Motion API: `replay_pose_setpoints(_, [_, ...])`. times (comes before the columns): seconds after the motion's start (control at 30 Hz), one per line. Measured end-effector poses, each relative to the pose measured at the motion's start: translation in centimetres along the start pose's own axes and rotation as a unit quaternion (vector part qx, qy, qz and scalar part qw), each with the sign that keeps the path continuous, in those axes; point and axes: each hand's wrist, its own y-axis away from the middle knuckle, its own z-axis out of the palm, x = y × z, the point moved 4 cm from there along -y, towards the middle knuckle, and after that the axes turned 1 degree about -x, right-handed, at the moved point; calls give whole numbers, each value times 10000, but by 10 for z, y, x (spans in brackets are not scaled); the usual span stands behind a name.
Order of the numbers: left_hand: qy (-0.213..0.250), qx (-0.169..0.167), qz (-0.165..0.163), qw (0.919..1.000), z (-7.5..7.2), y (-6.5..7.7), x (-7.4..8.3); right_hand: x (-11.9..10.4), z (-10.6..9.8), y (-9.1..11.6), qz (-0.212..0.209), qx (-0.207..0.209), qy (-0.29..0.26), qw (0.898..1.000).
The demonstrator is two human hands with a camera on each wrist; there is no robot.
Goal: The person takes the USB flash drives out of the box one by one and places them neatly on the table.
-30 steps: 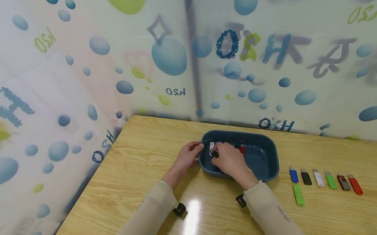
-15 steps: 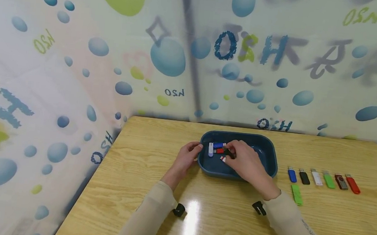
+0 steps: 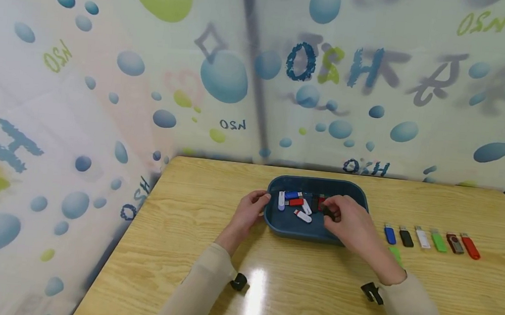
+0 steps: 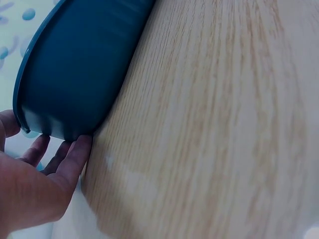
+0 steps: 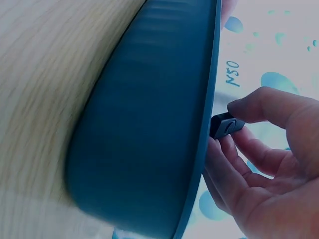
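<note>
At the tray, left hand clasps it; right hand pinches a black stick.

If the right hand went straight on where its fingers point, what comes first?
Most likely the dark red stick in the tray, though how high the right hand sits is unclear.

The tabletop and patterned wall are viewed forward and downward by the head camera, well back. By the wrist cameras, the outer side of the blue bin is caught close and tilted: upper left in the left view, across the middle in the right. The blue bin is shared by all three.
</note>
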Motion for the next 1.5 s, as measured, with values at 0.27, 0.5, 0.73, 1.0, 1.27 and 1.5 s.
replay_pose_setpoints(0.27, [46, -56, -12, 10000, 0, -2, -1, 12, -11, 16, 261, -117, 1, 9996])
replay_pose_setpoints(0.5, [40, -21, -11, 10000, -1, -1, -1, 26, -22, 28, 400, -40, 110, 9991])
replay_pose_setpoints(0.73, [-19, 29, -2, 10000, -2, -2, -2, 42, -35, 42, 517, 139, 170, 9984])
replay_pose_setpoints(1.0, [-8, 9, -33, 10000, -1, -2, -2, 63, -51, 59, 612, 266, 152, 9977])
replay_pose_setpoints(1.27, [-60, -20, -63, 10000, -1, -2, -2, 86, -60, 75, 997, 124, 263, 9946])
replay_pose_setpoints(1.5, [-66, -24, -80, 9999, -1, -2, -1, 99, -63, 84, 1050, 228, 646, 9921])
